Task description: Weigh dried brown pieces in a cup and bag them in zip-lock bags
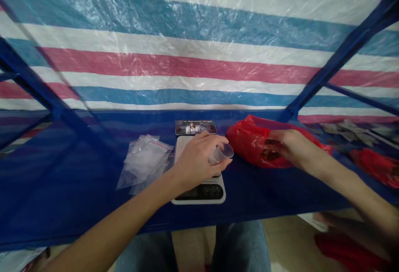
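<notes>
**Now: 1 hand on a small cup, the other in a red bag**

Right at the middle of the blue table [62, 205], the person's left hand [199, 158] is closed around a small clear plastic cup [222, 154]. The cup lies tipped on its side in the grip, its open mouth turned to the right, and it hangs just above the white platform of a small digital scale [201, 189]. The scale's dark display end faces the person; its far end is hidden behind the hand.

To the right, the right hand [288, 147] rests on a crumpled red plastic bag [252, 139] that lies on the table just beside the scale. Its fingers curl down into the folds of the bag, and I cannot tell whether they are pinching the plastic or something inside it. Some dark content shows through the red film near the fingertips, too blurred to make out.

Behind the scale, touching its far edge or nearly so, a phone [195, 127] lies flat with a picture lit on its screen. Left of the scale sits a loose heap of small clear zip bags [145, 160], some with a red strip along the top.

A striped tarpaulin [187, 35] in blue, white and pink rises behind the table, framed by blue poles [343, 52]. Under the table edge, the person's knees in blue jeans [240, 247] show.
</notes>
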The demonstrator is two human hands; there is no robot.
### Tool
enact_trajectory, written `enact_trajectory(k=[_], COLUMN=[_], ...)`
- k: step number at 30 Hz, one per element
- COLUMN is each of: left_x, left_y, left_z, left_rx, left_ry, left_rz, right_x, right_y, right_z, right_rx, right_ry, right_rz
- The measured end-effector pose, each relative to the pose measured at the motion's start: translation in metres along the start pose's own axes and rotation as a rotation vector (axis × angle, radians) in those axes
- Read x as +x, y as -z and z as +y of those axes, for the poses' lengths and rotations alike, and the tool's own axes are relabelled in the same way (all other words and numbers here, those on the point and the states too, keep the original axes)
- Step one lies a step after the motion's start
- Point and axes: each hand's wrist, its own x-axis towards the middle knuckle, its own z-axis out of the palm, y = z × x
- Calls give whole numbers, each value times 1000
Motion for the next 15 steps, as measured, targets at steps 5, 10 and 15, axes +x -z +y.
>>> enact_trajectory(k=[5, 10, 15], left_x=[0, -2, 0], left_y=[-1, -5, -4], left_z=[0, -4, -3], left_rx=[-73, -134, -146], left_ry=[71, 122, 212], left_rz=[33, 39, 44], right_x=[4, 11, 33], right_y=[21, 54, 61], right_z=[2, -31, -94], right_rx=[24, 90, 198], right_ry=[-28, 9, 249], right_rz=[126, 263, 170])
